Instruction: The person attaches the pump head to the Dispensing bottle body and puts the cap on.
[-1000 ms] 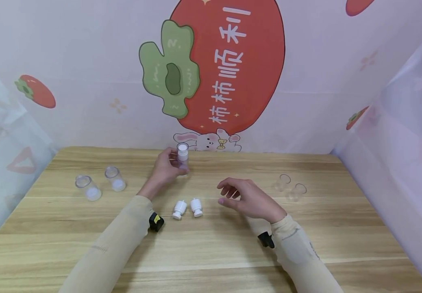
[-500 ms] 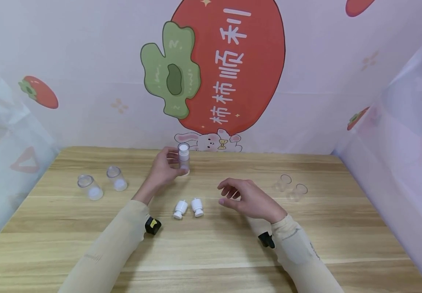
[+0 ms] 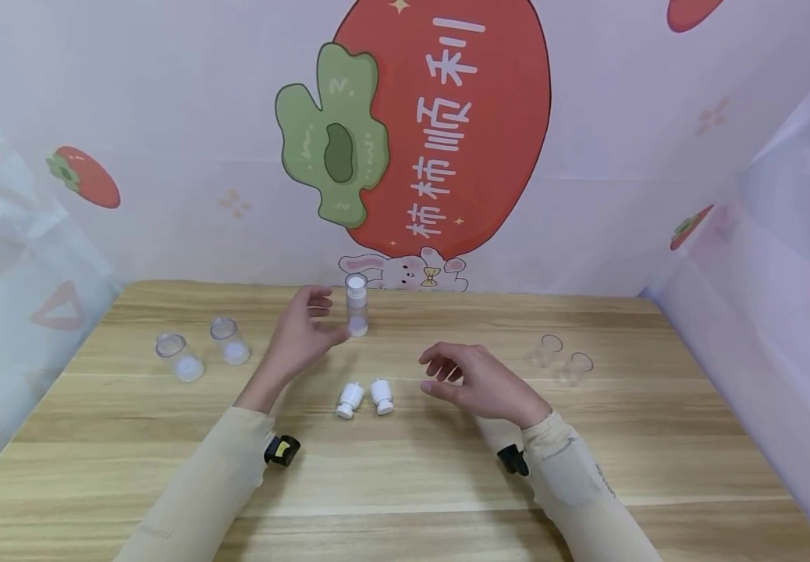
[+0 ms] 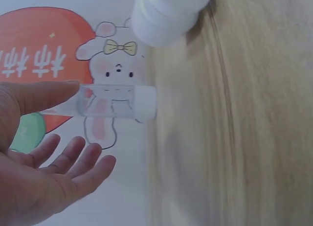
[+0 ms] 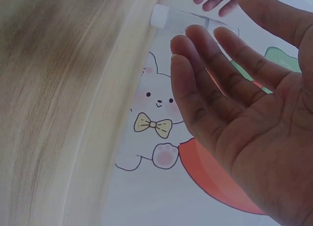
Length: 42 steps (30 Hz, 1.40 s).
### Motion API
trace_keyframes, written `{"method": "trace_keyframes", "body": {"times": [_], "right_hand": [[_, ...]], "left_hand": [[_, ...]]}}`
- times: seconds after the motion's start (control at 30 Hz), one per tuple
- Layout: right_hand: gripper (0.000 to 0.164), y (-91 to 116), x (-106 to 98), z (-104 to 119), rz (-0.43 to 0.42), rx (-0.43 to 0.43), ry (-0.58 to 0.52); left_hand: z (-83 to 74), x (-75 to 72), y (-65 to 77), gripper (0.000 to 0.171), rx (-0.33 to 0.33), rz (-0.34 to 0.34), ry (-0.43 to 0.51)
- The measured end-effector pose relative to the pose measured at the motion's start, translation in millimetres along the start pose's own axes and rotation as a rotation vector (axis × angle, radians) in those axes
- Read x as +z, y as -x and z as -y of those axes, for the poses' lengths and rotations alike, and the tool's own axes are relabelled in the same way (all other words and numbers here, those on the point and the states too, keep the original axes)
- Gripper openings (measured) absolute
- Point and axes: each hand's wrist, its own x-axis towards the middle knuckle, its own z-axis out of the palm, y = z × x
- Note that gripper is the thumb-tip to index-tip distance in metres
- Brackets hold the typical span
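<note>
A clear bottle with a white base (image 3: 357, 318) stands upright near the table's back edge; a white part shows inside its upper end. My left hand (image 3: 300, 332) is just left of it, fingers spread and not round it. The thumb tip lies close to the bottle; whether they touch I cannot tell. In the left wrist view the thumb overlaps the bottle (image 4: 117, 101). My right hand (image 3: 478, 382) hovers right of centre, fingers loosely bent, holding nothing. Two white pump heads (image 3: 350, 400) lie between the hands, nearer the front.
Two clear containers with white bases (image 3: 187, 367) stand at the left of the table (image 3: 405, 484). At the right are two clear, thin-rimmed caps (image 3: 577, 370), hard to make out. A printed cloth (image 3: 587, 117) encloses the back and sides.
My left hand has let go of the bottle and drawn back to the left, its fingers opening. The bottle stays standing. My right hand has hardly moved.
</note>
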Motion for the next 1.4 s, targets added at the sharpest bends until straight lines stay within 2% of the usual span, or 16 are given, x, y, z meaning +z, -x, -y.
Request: {"method": "trace_keyframes", "body": {"times": [0.2,0.63,0.8,1.1,1.4], "right_hand": [[0.033,0,1,0,0.009,-0.006,-0.002],[0.030,-1,3,-1,0.014,-0.011,-0.003],[0.030,-1,3,-2,0.013,-0.003,0.006],[0.029,-1,3,0,0.021,0.013,0.019],[0.027,-3,6,-3,0.034,0.007,0.024]], "left_hand": [[-4.6,-9.3,13.0,0.070,0.003,-0.034,-0.070],[-5.9,-23.9,34.1,0.064,0.009,-0.080,-0.116],[-9.0,-28.6,38.3,0.062,0.020,-0.102,-0.133],[-15.0,-45.6,41.7,0.061,0.061,-0.171,-0.114],[-14.4,-59.8,41.7,0.060,0.092,-0.267,-0.155]]}}
